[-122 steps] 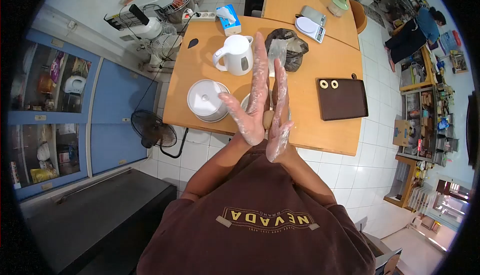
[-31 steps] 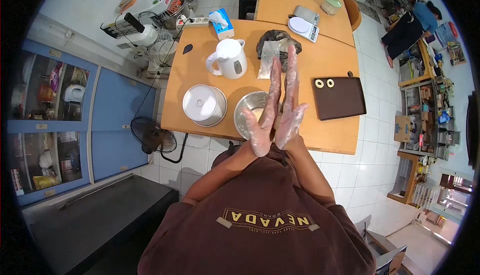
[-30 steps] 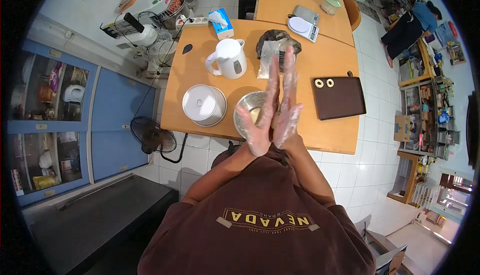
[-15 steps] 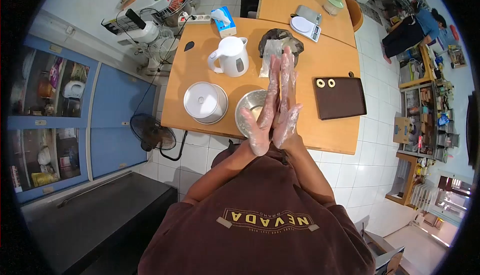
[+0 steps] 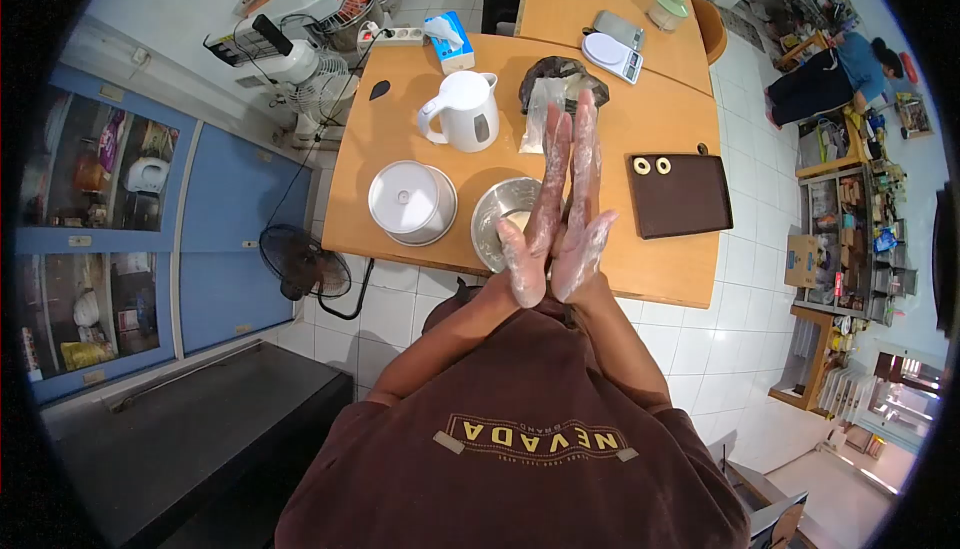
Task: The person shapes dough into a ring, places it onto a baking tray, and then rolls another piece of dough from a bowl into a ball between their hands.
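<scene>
My left hand [image 5: 538, 234] and my right hand [image 5: 583, 234] are raised palm to palm, fingers stretched forward and thumbs apart. White flour-like powder coats both. Nothing shows in the narrow gap between the palms, though part of it is hidden. Partly behind my left hand stands a metal bowl [image 5: 487, 211] with pale dough [image 5: 518, 219] in it. Beyond the fingertips lie a clear plastic bag [image 5: 540, 114] of white powder and a dark plastic bag [image 5: 590, 89]. To the right, a dark baking tray [image 5: 690, 207] bears two pale dough rings [image 5: 652, 165] near its far left corner.
Left of the bowl are a white lidded container [image 5: 405, 199] and a white electric kettle [image 5: 465, 114]. A tissue pack [image 5: 449, 44] and power strip [image 5: 400, 37] sit at the table's far edge, with a kitchen scale [image 5: 612, 54] farther right. Another person [image 5: 830, 74] stands at far right.
My palms have shifted against each other, the right hand's fingers now reaching farther forward and the gap between the fingers wider. The person at far right has moved slightly.
</scene>
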`<state>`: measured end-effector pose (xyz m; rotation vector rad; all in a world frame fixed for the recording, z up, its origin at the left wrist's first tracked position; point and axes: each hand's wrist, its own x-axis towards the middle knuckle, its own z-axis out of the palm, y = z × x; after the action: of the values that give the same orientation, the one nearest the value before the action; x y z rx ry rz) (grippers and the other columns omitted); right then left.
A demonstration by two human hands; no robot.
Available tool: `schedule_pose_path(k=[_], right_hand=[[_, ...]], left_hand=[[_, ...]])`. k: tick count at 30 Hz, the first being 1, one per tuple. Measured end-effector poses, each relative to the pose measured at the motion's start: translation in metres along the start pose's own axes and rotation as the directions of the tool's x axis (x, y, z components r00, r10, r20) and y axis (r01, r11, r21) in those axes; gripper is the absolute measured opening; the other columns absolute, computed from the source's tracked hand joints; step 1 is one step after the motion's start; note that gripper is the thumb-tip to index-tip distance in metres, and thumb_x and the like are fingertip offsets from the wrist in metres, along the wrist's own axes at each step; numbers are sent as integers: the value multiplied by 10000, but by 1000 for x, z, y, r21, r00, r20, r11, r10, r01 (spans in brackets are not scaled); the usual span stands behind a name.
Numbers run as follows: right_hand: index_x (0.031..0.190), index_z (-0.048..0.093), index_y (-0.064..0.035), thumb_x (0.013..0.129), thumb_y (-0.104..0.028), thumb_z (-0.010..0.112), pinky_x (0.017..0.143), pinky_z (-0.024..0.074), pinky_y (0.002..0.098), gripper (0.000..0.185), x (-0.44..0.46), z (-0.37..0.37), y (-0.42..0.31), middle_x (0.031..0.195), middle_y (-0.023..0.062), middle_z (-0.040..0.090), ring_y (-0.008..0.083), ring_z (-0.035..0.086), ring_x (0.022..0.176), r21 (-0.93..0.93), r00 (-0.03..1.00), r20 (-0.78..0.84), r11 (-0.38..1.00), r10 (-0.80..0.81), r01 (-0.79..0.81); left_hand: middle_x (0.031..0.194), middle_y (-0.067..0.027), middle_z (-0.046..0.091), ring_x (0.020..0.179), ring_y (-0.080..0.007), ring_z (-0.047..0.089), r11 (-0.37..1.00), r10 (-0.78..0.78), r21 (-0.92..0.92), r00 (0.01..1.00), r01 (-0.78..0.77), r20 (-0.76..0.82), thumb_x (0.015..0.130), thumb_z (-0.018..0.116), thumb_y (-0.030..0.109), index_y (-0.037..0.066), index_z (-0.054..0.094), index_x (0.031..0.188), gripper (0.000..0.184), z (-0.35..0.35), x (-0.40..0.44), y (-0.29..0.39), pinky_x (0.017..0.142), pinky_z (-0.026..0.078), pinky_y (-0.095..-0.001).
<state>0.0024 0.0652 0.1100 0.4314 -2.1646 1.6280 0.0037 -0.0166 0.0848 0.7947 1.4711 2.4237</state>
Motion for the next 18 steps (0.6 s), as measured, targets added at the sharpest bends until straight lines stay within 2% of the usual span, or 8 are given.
schedule_pose_path(k=[4,7,8,11,13,15,17,18], right_hand=[[1645,278,-110,987,-738,-24,1192,-211,558,959,-5,6,12,1727,192,105,409,-34,1594,-33,999,-4,999,35,-35],[1636,308,-110,982,-737,-39,1185,-215,573,971,-21,13,11,1728,188,105,433,-48,1588,-35,994,105,999,-7,11],[1629,327,-104,988,-725,-35,1189,-193,590,963,-24,16,7,1726,190,113,450,-45,1584,-21,994,106,999,-23,25],[1633,313,-103,992,-720,-28,1202,-153,598,954,-20,18,2,1726,194,112,440,-32,1588,48,997,47,997,-65,63],[1637,282,-74,998,-720,-6,1215,-119,590,954,-6,14,11,1730,194,84,419,-18,1593,-8,979,-16,979,-205,205],[1638,272,-61,996,-727,-3,1217,-121,578,965,0,5,2,1732,192,71,407,-15,1596,-6,990,-46,991,-131,131],[1637,268,-49,994,-733,-3,1219,-128,565,977,7,-4,-9,1734,189,61,396,-11,1598,-26,999,-50,1000,-6,4],[1638,272,-57,992,-735,-10,1218,-133,567,978,9,-5,-5,1734,188,62,398,-14,1598,-59,996,-51,996,-67,64]], left_hand=[[1747,-39,-11,1596,-301,85,950,48,-299,989,-89,-142,841,65,946,94,1,1669,1190,7,18,24,1280,72,-541],[1745,-32,21,1594,-295,89,848,-142,-530,956,-16,-255,844,76,946,91,5,1669,1190,-2,22,29,1273,103,-565],[1742,-53,51,1594,-287,78,862,-227,-505,930,54,-288,833,73,957,78,7,1668,1214,-11,16,9,1278,87,-522],[1741,-63,58,1594,-282,75,940,-204,-313,959,135,-197,829,72,961,79,5,1668,1220,-12,4,-4,1279,70,-496],[1741,-70,63,1594,-279,72,969,-199,-175,971,175,-133,826,72,964,79,3,1669,1224,-8,-5,-7,1280,58,-480],[1740,-77,67,1595,-276,70,979,-202,-32,977,200,-67,823,71,967,80,1,1669,1228,-4,-10,-4,1281,47,-463],[1742,-85,30,1598,-277,49,972,-156,-188,986,144,-52,806,53,979,70,-19,1666,1253,2,-7,6,1277,2,-422],[1743,-81,21,1599,-278,44,945,-130,-309,990,105,-60,802,51,981,72,-23,1666,1257,4,-5,8,1277,-1,-423]])
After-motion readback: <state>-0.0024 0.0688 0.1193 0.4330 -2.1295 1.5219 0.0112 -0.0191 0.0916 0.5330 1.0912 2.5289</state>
